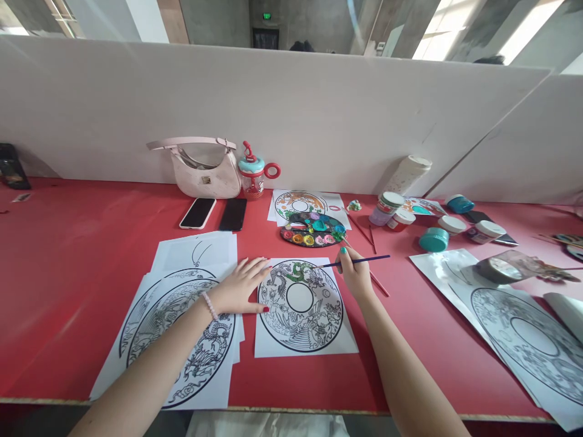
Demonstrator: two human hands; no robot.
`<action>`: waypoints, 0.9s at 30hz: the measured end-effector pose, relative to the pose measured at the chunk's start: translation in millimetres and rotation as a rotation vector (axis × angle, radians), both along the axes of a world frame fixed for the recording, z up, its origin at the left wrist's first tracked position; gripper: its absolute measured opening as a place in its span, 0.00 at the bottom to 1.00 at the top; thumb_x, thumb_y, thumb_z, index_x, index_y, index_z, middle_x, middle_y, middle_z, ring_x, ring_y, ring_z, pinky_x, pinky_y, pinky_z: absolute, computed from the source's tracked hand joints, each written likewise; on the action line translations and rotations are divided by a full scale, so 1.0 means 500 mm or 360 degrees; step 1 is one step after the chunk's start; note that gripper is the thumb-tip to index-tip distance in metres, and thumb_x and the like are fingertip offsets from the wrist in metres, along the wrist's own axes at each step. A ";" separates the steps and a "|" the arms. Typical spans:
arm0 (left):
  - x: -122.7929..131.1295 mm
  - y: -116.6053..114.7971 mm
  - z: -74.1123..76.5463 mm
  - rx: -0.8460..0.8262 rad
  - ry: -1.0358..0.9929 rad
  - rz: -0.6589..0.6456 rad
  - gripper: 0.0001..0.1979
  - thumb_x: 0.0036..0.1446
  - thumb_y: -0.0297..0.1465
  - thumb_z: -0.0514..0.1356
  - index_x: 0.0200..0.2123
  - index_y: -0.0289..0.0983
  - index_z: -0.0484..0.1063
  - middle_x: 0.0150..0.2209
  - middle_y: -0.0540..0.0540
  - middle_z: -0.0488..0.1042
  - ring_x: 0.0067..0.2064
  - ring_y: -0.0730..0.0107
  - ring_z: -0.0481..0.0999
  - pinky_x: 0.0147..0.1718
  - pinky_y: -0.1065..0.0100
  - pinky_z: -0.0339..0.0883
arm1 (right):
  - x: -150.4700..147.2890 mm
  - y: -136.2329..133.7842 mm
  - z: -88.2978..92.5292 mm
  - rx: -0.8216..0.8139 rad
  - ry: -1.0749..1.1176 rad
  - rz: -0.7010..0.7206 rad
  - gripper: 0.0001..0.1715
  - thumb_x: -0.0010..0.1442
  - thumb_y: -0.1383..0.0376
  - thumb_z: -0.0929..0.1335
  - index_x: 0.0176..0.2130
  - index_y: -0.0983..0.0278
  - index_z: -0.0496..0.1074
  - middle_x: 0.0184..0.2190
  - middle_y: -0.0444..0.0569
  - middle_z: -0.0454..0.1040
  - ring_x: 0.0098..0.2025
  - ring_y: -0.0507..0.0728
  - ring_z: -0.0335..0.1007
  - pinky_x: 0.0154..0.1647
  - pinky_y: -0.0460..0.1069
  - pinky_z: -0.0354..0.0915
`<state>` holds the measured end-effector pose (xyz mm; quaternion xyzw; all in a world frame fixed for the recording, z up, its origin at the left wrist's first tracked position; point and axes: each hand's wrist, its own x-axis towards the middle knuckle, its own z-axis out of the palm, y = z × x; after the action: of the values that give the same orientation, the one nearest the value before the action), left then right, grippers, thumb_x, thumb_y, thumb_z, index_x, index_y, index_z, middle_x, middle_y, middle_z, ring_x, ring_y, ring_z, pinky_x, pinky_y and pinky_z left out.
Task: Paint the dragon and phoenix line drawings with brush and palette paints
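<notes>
Red table (pixel 82 243), left hand (pixel 239 288) flat open on drawing (pixel 303 331), right hand (pixel 355 276) pinching paintbrush (pixel 368 260)

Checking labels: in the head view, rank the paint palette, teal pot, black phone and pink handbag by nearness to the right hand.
1. paint palette, just beyond the right hand holding the paintbrush
2. teal pot, to its right
3. black phone, farther left
4. pink handbag, back left
</notes>
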<state>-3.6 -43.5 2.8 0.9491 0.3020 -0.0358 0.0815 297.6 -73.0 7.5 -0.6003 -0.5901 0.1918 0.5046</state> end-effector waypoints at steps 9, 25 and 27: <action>-0.001 0.000 -0.001 0.0012 -0.0016 -0.0004 0.46 0.55 0.60 0.49 0.66 0.35 0.44 0.68 0.37 0.41 0.67 0.47 0.42 0.63 0.48 0.39 | -0.001 0.001 0.001 0.0007 -0.0031 -0.0004 0.29 0.63 0.47 0.57 0.19 0.61 0.56 0.14 0.41 0.57 0.18 0.50 0.52 0.20 0.47 0.51; 0.000 -0.001 0.005 -0.0018 -0.0050 -0.0002 0.46 0.55 0.60 0.48 0.66 0.34 0.46 0.67 0.36 0.43 0.67 0.46 0.43 0.62 0.47 0.41 | 0.058 0.029 -0.024 0.0125 -0.0095 -0.0541 0.18 0.60 0.51 0.60 0.30 0.62 0.63 0.24 0.44 0.66 0.27 0.54 0.59 0.30 0.48 0.55; 0.000 -0.001 0.004 -0.0025 -0.0039 0.0003 0.46 0.55 0.60 0.48 0.66 0.34 0.46 0.68 0.36 0.43 0.67 0.46 0.43 0.62 0.48 0.40 | 0.068 0.036 -0.035 0.0106 -0.0137 -0.0551 0.17 0.59 0.52 0.61 0.31 0.63 0.65 0.26 0.45 0.68 0.29 0.55 0.60 0.32 0.49 0.56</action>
<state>-3.6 -44.1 5.0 0.9485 0.3017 -0.0265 0.0926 331.5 -55.0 -10.2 -0.6836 -0.5051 0.0565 0.5239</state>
